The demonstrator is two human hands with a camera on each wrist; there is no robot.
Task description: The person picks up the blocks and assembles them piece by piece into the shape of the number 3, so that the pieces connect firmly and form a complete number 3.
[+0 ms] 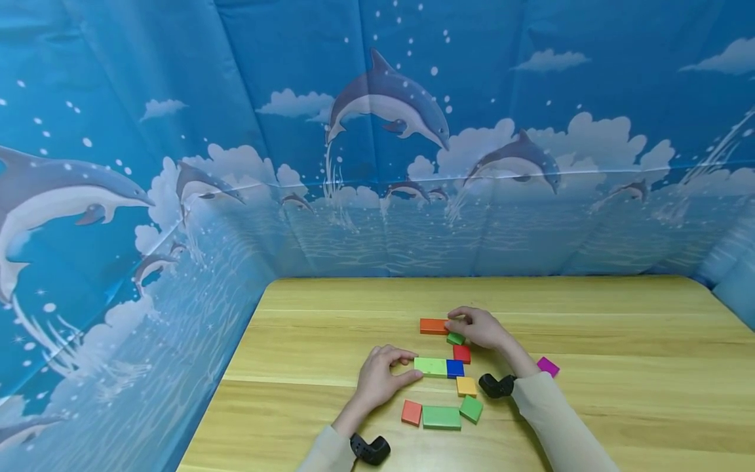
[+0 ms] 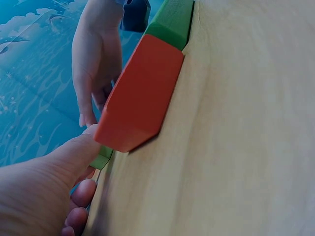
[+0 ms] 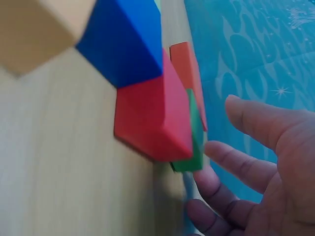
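In the head view, my left hand [image 1: 377,377] holds the left end of a light green block [image 1: 430,367] between thumb and forefinger. A blue block [image 1: 455,368] lies against that block's right end. My right hand [image 1: 480,328] is at the right end of an orange block [image 1: 432,326], beside a small green block [image 1: 455,338]. Its fingers [image 3: 246,167] look spread in the right wrist view, with the thumb apart from the blocks. A red block [image 1: 462,354] lies between the small green and blue ones. The left thumb partly hides the light green block [image 2: 102,158] in the left wrist view.
Below the blue block lies a yellow-orange block [image 1: 466,386]. Nearer me are a coral block [image 1: 411,413], a long green block [image 1: 441,417] and a green square block [image 1: 471,409]. A magenta block [image 1: 548,366] lies by the right forearm. A dolphin-print curtain [image 1: 377,229] borders the wooden table [image 1: 649,393].
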